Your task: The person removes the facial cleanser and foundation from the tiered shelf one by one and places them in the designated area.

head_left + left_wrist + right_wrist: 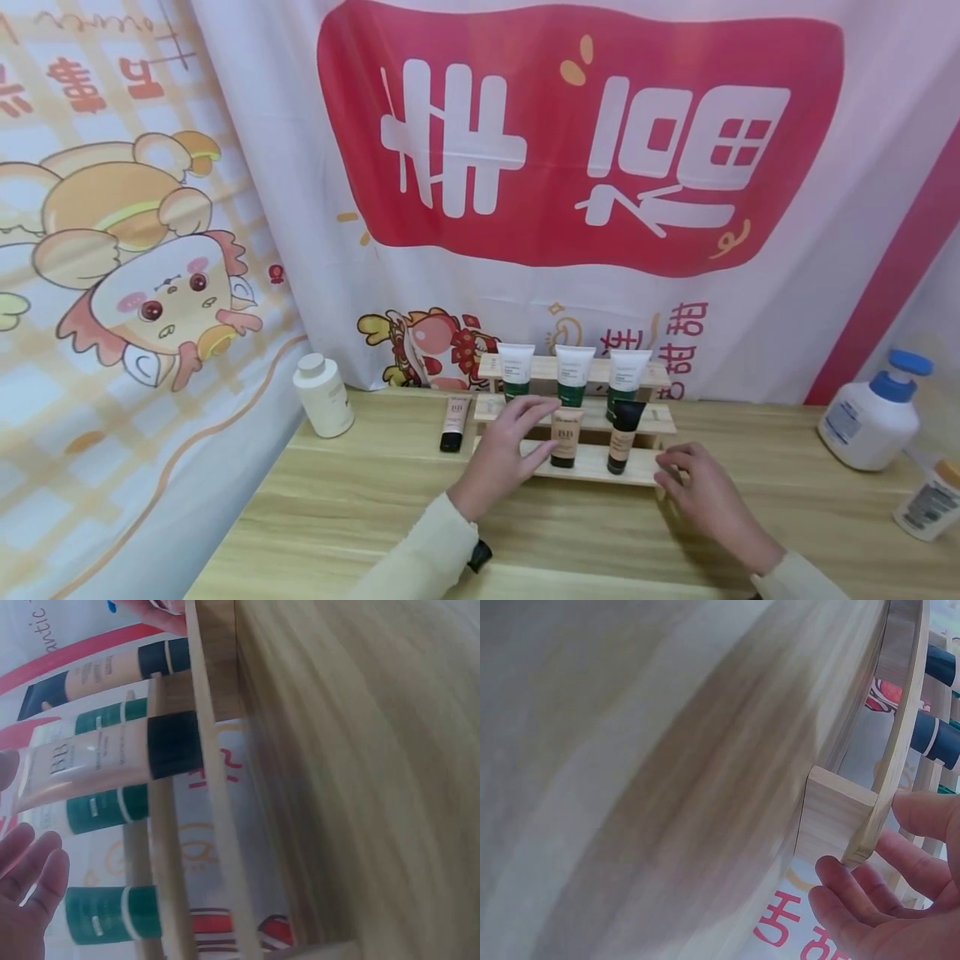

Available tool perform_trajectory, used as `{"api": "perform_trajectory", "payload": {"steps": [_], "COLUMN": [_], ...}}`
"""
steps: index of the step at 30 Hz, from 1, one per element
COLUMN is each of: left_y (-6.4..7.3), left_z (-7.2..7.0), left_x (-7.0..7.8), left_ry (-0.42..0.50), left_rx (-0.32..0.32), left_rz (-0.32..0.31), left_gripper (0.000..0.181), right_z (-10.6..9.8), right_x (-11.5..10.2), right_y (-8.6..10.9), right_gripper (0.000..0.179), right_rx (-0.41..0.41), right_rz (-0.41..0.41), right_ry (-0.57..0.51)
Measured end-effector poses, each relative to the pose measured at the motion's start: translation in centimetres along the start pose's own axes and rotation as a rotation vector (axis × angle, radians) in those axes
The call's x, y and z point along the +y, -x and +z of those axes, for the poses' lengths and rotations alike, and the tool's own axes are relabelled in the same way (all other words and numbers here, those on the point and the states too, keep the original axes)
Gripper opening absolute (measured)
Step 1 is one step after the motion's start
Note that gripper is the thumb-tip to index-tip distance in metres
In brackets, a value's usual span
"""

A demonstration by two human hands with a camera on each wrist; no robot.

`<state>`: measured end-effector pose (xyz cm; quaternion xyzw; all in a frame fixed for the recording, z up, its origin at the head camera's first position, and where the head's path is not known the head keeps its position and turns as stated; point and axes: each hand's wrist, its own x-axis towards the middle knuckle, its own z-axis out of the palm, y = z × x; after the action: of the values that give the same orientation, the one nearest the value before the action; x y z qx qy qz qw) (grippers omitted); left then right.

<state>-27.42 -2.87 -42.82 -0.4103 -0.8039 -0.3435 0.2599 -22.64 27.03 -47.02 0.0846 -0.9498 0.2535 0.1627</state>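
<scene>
My left hand [504, 454] is beside a beige BB cream tube [565, 437] that stands cap-down on the lowest board of a wooden tiered rack [592, 475]. Its fingers are spread; in the left wrist view they show apart from the tube. Right of it stands a second beige tube [622, 437] with a black crimped end. My right hand [708, 492] grips the right end of that lowest board, thumb above and fingers beneath it in the right wrist view. Behind, three white-and-green tubes [575, 371] stand in a row on the middle board.
Left of the rack, another BB tube [455, 421] stands on the wood-grain table [300, 517]. A white bottle [324, 396] is at the back left. At right are a blue-topped pump bottle [870, 421] and an orange-capped bottle [928, 504]. A printed curtain [277, 167] hangs behind.
</scene>
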Motion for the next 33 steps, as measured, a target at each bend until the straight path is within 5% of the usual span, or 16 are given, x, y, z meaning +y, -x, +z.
{"api": "perform_trajectory", "payload": {"steps": [17, 23, 33], "left_y": [0.9, 1.0, 0.7], "left_z": [2.7, 0.8, -4.5], "left_x": [-0.5, -0.5, -1.7], "left_ry": [0.058, 0.101, 0.031], "left_rx": [0.039, 0.07, 0.1], "left_rz": [-0.087, -0.102, -0.116], "left_gripper": [0.041, 0.039, 0.041], "right_z": [0.5, 0.5, 0.1], "right_x": [-0.2, -0.4, -0.1], "right_y": [-0.2, -0.3, 0.0], "right_gripper": [0.022, 0.022, 0.021], "right_rx": [0.019, 0.019, 0.012], "right_rz": [-0.04, -0.035, -0.032], "right_ry": [-0.002, -0.001, -0.011]}}
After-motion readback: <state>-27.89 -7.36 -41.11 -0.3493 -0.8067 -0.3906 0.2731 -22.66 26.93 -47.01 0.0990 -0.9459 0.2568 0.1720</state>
